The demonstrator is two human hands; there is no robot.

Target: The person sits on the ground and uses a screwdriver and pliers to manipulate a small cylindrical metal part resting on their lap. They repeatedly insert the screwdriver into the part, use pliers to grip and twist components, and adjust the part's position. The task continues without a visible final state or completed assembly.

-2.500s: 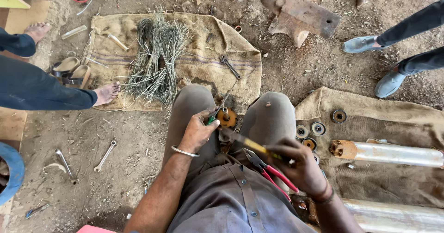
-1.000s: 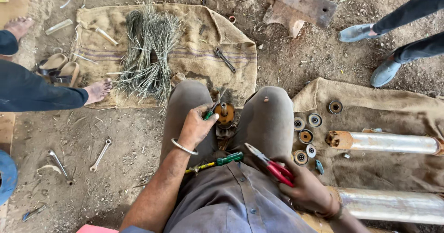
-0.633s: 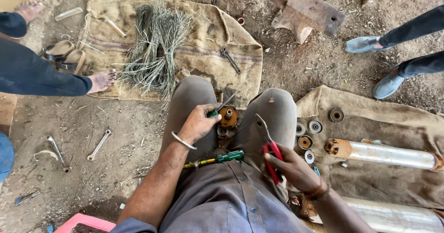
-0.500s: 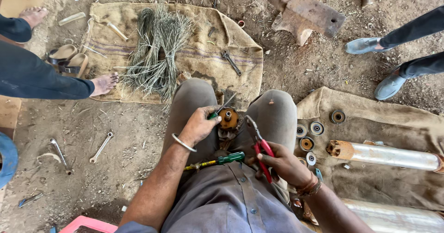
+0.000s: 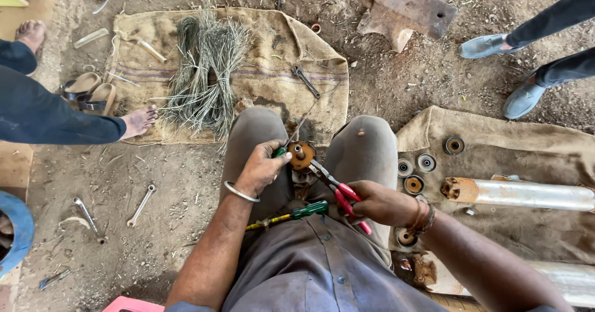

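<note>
The left hand (image 5: 260,169) is closed around the rusty round part (image 5: 303,155) in the centre of the frame, between the knees. The right hand (image 5: 379,203) is closed on the red-handled pliers (image 5: 338,191), whose tips reach the part from the lower right. I think the part must be kept very steady and the pliers squeezed straight. A green screwdriver (image 5: 297,213) lies on the lap below.
</note>
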